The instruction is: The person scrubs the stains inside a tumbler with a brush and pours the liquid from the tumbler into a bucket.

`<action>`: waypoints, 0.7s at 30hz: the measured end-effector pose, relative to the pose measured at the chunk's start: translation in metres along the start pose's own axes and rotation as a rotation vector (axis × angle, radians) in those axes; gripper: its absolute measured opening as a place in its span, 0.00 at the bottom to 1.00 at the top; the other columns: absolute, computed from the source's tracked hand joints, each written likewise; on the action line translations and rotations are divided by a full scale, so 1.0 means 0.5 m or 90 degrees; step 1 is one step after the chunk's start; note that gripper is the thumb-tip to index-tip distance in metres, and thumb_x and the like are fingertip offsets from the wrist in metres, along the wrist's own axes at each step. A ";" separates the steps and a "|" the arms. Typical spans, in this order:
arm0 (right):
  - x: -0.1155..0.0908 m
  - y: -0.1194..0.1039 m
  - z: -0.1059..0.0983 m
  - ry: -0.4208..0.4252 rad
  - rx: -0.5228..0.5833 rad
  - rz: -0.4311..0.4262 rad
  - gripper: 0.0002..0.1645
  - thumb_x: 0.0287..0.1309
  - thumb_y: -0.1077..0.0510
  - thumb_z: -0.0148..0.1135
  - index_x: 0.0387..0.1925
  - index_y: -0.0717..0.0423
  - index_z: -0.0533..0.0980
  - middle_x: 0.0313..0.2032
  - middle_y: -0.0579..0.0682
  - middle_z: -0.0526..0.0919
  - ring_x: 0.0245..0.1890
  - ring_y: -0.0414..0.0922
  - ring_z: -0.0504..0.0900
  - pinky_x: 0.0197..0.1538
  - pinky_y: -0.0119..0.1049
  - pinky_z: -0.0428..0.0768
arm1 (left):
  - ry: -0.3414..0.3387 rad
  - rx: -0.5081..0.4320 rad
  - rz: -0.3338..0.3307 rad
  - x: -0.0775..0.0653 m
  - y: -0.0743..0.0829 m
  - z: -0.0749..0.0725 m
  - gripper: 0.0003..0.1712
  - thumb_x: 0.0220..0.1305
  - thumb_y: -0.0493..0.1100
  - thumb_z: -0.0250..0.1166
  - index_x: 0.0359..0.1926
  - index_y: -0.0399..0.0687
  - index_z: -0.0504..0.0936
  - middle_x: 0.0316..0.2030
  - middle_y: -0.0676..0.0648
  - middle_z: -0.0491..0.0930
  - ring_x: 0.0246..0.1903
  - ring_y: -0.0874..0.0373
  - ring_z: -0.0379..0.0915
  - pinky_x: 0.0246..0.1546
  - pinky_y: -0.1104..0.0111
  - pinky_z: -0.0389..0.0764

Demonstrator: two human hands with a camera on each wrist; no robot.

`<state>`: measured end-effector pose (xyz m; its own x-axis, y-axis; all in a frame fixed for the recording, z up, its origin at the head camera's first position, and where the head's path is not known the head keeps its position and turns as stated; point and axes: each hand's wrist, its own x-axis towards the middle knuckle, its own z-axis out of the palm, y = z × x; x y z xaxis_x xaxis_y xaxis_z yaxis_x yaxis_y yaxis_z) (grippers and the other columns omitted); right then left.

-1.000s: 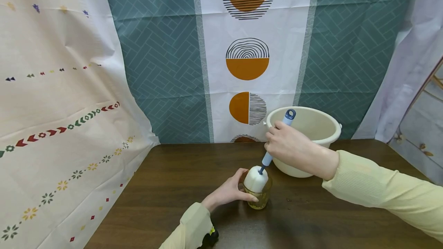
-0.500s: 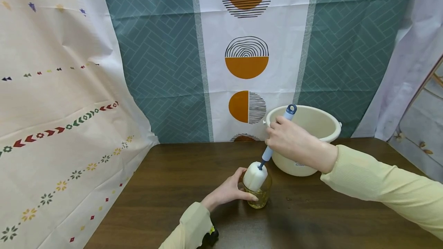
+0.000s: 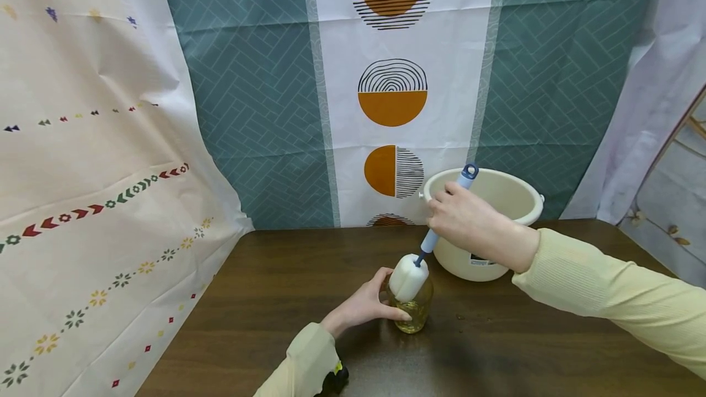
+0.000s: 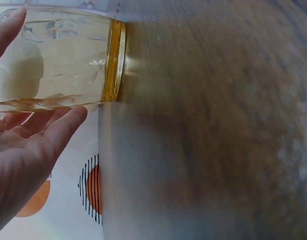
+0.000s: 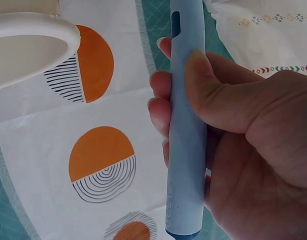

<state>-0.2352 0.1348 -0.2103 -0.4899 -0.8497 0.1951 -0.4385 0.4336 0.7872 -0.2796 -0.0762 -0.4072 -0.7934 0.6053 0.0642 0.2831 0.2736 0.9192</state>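
Note:
My left hand (image 3: 366,304) grips an amber glass cup (image 3: 415,316) standing on the brown table, thumb on the near side and fingers round the far side. Higher up, my right hand (image 3: 460,216) holds the light blue handle of a sponge brush (image 3: 408,277), which slants down to the left. Its white sponge head sits partly inside the mouth of the cup, its top above the rim. In the left wrist view the sponge shows through the wall of the glass (image 4: 68,65). The right wrist view has fingers and thumb wrapped round the blue handle (image 5: 186,150).
A cream bucket (image 3: 474,268) stands behind the right hand at the back of the table (image 3: 287,280). Patterned cloths hang behind and at both sides. Small drops lie on the wood right of the cup.
The sponge head has risen somewhat in the cup, showing more of the glass below it. The right hand and brush handle have shifted slightly up and right; the left hand has stayed put.

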 end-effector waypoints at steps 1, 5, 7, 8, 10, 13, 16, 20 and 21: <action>0.000 0.000 0.001 -0.004 0.001 0.002 0.10 0.35 0.59 0.74 0.18 0.50 0.77 0.19 0.48 0.71 0.22 0.45 0.69 0.30 0.36 0.63 | 0.001 0.001 0.001 0.000 0.000 0.000 0.37 0.48 0.42 0.71 0.57 0.50 0.60 0.49 0.53 0.68 0.51 0.60 0.64 0.43 0.67 0.70; -0.003 0.002 0.004 -0.013 0.005 0.008 0.10 0.35 0.58 0.74 0.18 0.49 0.77 0.18 0.48 0.70 0.22 0.45 0.69 0.29 0.36 0.63 | 0.005 0.010 0.005 0.000 -0.002 0.001 0.38 0.48 0.43 0.71 0.57 0.51 0.60 0.48 0.53 0.68 0.50 0.61 0.64 0.43 0.67 0.70; -0.007 0.003 0.008 -0.011 0.011 0.010 0.10 0.35 0.58 0.74 0.18 0.48 0.77 0.17 0.48 0.69 0.21 0.44 0.68 0.29 0.36 0.63 | 0.006 0.013 0.007 0.001 -0.003 0.002 0.38 0.47 0.43 0.71 0.57 0.51 0.60 0.47 0.53 0.68 0.50 0.60 0.64 0.43 0.67 0.70; -0.009 0.003 0.009 -0.005 0.012 0.011 0.10 0.35 0.59 0.73 0.18 0.48 0.77 0.17 0.48 0.69 0.21 0.44 0.68 0.29 0.36 0.63 | 0.006 0.016 0.009 0.000 -0.003 0.002 0.38 0.47 0.44 0.71 0.57 0.51 0.60 0.47 0.54 0.68 0.50 0.60 0.64 0.43 0.67 0.70; -0.013 0.004 0.013 0.006 0.017 0.014 0.10 0.35 0.59 0.73 0.18 0.47 0.77 0.16 0.48 0.68 0.21 0.44 0.68 0.28 0.36 0.63 | 0.007 0.021 0.009 0.000 -0.002 0.003 0.38 0.47 0.44 0.72 0.57 0.52 0.60 0.47 0.54 0.68 0.50 0.60 0.64 0.43 0.68 0.70; -0.018 0.005 0.017 0.020 0.020 0.016 0.09 0.34 0.59 0.72 0.18 0.47 0.77 0.16 0.48 0.68 0.20 0.44 0.67 0.28 0.36 0.63 | 0.011 0.028 0.005 0.000 -0.002 0.004 0.38 0.47 0.45 0.72 0.57 0.53 0.61 0.48 0.54 0.67 0.50 0.60 0.63 0.43 0.68 0.70; -0.021 0.005 0.018 0.021 0.014 0.017 0.10 0.33 0.59 0.72 0.17 0.48 0.76 0.16 0.48 0.67 0.20 0.44 0.67 0.28 0.36 0.63 | 0.013 0.029 0.003 0.001 -0.002 0.003 0.38 0.46 0.45 0.72 0.57 0.53 0.61 0.48 0.55 0.67 0.50 0.59 0.63 0.43 0.68 0.71; -0.022 0.005 0.018 0.012 0.009 0.016 0.11 0.32 0.59 0.73 0.16 0.49 0.75 0.15 0.48 0.66 0.20 0.44 0.66 0.28 0.36 0.63 | 0.016 0.028 0.005 0.001 -0.003 0.003 0.38 0.46 0.45 0.72 0.57 0.53 0.61 0.49 0.54 0.67 0.51 0.59 0.62 0.43 0.68 0.70; -0.023 0.005 0.017 0.009 0.010 0.017 0.12 0.32 0.59 0.74 0.16 0.49 0.75 0.16 0.48 0.66 0.20 0.44 0.66 0.28 0.36 0.63 | 0.017 0.028 0.005 0.001 -0.004 0.002 0.38 0.46 0.45 0.72 0.57 0.53 0.61 0.49 0.54 0.66 0.51 0.59 0.62 0.43 0.68 0.70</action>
<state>-0.2374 0.1482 -0.2156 -0.4907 -0.8419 0.2244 -0.4376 0.4608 0.7722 -0.2798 -0.0756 -0.4093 -0.8047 0.5880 0.0821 0.3129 0.3024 0.9004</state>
